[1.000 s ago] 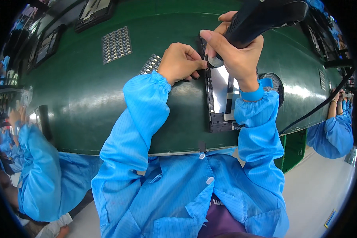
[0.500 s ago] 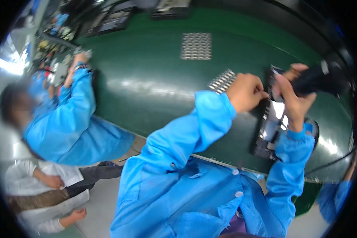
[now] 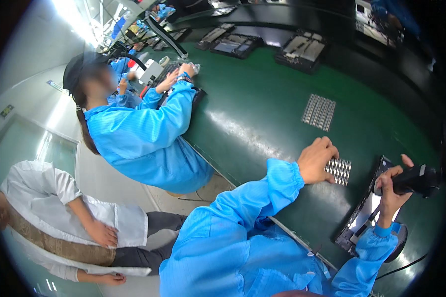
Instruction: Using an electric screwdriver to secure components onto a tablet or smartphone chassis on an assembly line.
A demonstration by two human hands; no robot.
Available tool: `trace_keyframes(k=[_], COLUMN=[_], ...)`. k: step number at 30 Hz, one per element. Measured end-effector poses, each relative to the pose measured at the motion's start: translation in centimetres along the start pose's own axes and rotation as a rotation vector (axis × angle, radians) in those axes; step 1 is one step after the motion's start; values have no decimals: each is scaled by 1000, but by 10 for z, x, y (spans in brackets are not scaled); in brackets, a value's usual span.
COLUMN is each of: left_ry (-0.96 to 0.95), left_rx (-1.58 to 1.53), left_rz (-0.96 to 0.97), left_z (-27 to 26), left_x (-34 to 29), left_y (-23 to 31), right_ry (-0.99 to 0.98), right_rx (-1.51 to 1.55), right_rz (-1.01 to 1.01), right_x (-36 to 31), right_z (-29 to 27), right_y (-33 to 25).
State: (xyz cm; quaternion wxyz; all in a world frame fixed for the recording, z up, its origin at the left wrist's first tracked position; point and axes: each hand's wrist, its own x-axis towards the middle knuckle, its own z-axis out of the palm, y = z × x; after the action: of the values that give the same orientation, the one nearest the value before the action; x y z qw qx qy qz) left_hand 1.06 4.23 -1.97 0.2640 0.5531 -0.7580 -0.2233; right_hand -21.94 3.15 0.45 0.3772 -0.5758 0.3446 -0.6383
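Note:
My left hand (image 3: pixel 318 161) is at the left edge of a small sheet of shiny metal parts (image 3: pixel 341 172), its thumb and fingers bent around that edge. What the fingertips pinch is partly hidden. To the right, my right hand (image 3: pixel 390 198) wraps round the near end of a black handheld device (image 3: pixel 417 180), one finger showing past its far side. Under and beside this hand lies a long, dark device frame (image 3: pixel 354 222) with a pale, reflective inside, slanted on the green table. My right wrist covers part of it.
A larger sheet of metal parts (image 3: pixel 318 112) lies farther off on the green table (image 3: pixel 262 99). Dark trays (image 3: pixel 301 51) stand along the back. A rounded black base (image 3: pixel 397 241) and a cable (image 3: pixel 404 268) are beside my right forearm. A co-worker (image 3: pixel 139 123) works at the left; another person (image 3: pixel 94 218) stands behind.
My left hand has moved from the dark frame back to the small sheet of metal parts. My right hand stays by the black device. The view has swung left.

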Motion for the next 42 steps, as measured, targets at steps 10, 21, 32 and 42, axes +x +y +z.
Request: trace_keyframes(k=[10, 21, 32, 42], left_ry=[-127, -228, -271, -40], left_rx=[-257, -138, -206, -100], left_rz=[30, 125, 65, 232], left_z=[-11, -13, -18, 10], left_x=[9, 26, 39, 22], left_y=[-5, -1, -21, -4], right_ry=[18, 29, 142, 254], right_rx=[-75, -94, -12, -213], right_rz=[60, 67, 105, -301], right_x=[2, -3, 8, -5], right_z=[15, 7, 20, -66], right_y=[-14, -8, -8, -70])
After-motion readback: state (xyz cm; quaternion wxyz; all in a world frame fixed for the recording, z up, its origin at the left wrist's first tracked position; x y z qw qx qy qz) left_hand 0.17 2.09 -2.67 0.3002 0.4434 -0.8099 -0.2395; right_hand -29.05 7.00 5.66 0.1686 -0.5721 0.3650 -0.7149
